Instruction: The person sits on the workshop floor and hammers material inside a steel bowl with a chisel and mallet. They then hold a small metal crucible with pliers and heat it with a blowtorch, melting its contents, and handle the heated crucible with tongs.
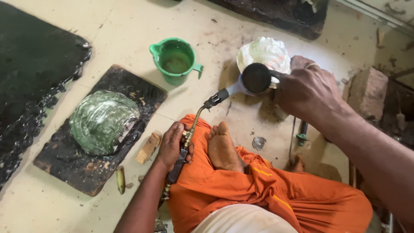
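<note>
- The left hand was closed around the dark handle of a gas torch, fingers wrapped over the top and the brass valve showing just beyond the knuckles.
- From that grip the torch's thin brass neck ran up and away to a dark nozzle, which pointed toward the work held by the other hand.
- The right hand was closed on a small round tool with a dark, dished head; the fingers curled over its handle, and a ring showed on one finger.
- Directly beyond the right hand's grip, touching or just behind the dark head, lay a white shell-shaped piece on the floor.
- The nozzle ended just short of the dark head, on the side nearer the left hand.
- Between the two grips lay the person's bare foot, resting on orange cloth over the crossed legs.
- Outward from the left hand's grip, a small wooden block lay just beside the wrist, and past it a black slab carried a greenish, ribbed, shell-shaped casting.
- Beyond the torch's nozzle, well away from both grips, stood a green plastic mug with liquid in it.
- Outward of the right forearm sat a rough brick.
</note>
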